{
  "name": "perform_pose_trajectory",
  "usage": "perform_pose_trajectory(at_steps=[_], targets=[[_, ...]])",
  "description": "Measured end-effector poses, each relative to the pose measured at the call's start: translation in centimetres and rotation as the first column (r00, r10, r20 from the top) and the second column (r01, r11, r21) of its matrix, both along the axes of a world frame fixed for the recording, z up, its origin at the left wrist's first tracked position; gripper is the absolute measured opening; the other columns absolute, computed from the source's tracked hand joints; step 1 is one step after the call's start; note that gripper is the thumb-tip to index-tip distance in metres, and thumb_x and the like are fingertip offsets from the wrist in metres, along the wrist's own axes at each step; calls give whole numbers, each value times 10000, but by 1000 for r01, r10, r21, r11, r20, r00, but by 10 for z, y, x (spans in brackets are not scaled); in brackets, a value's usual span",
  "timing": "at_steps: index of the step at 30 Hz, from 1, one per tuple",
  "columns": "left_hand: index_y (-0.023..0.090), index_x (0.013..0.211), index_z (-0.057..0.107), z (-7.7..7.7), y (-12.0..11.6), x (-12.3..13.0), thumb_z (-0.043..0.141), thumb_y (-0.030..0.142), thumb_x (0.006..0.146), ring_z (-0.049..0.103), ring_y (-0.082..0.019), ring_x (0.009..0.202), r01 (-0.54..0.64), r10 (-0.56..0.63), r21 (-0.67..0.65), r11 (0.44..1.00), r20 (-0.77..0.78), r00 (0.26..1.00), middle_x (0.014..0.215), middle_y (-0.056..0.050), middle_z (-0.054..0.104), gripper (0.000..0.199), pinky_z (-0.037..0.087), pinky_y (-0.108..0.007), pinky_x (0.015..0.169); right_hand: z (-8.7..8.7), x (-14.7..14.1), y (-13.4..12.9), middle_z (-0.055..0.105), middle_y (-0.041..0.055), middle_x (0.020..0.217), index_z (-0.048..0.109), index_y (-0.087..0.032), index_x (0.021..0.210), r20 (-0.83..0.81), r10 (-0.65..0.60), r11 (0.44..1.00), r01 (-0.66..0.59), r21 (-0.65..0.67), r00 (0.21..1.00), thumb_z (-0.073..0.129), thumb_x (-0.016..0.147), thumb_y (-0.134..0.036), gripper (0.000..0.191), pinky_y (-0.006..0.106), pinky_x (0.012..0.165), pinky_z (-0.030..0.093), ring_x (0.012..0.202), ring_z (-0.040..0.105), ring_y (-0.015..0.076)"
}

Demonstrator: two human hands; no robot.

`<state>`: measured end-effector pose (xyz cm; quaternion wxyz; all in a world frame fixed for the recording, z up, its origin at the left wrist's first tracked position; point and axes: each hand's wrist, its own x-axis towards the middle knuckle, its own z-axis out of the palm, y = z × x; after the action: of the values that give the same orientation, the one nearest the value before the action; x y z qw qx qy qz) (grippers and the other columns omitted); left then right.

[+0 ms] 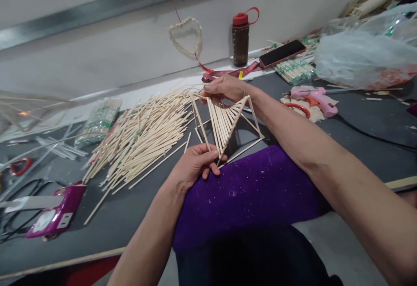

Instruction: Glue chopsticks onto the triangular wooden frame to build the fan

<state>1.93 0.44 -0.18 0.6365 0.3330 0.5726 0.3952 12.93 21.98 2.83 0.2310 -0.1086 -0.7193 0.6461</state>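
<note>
A frame of thin wooden sticks (224,123) stands over the table edge, one side filled with a twisting fan of closely laid sticks. My left hand (203,157) pinches its near lower corner between thumb and fingers. At the far upper corner, my right hand (224,88) is closed with its thumb and fingers on the frame; its fingertips are partly hidden. Just left of the frame lies a big loose pile of wooden sticks (146,136). Under the frame's near side, a purple cloth (247,190) is spread over the table edge and my lap.
A pink glue gun (314,99) rests at right beside red-handled pliers or scissors (298,108). Behind stand a bottle (240,40) and a phone (282,54). A plastic bag (365,55) fills the back right. A magenta power strip (58,212) lies at left.
</note>
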Motion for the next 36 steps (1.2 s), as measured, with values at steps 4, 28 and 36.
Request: perform_pose_trajectory(at_steps=[4,28,36], targets=[[120,791,601,1,0,1,750,311,710,536,-53,349,6,-6,1,1000,-31,1000,663,-58,727,255,298,-122,299,-4,-2,4,588,22,601,705,-77,794,-34,-29,998,27,-57,999,680,838,-350,278,193,503,380,521,465,77],[119,778,613,-2,-1,0,750,289,705,571,-70,383,-11,11,20,1000,2,1000,711,-70,741,230,296,-130,293,-6,-2,11,543,-17,569,724,-73,754,-58,-20,998,23,60,998,726,782,-246,175,179,528,407,530,457,56],[121,774,615,-3,0,0,731,281,727,564,-58,374,-10,10,14,1000,-10,1000,745,-75,748,203,309,-130,299,-7,-3,8,582,-5,571,725,-70,753,-41,-50,997,52,53,998,728,768,-209,140,174,508,390,520,482,56]])
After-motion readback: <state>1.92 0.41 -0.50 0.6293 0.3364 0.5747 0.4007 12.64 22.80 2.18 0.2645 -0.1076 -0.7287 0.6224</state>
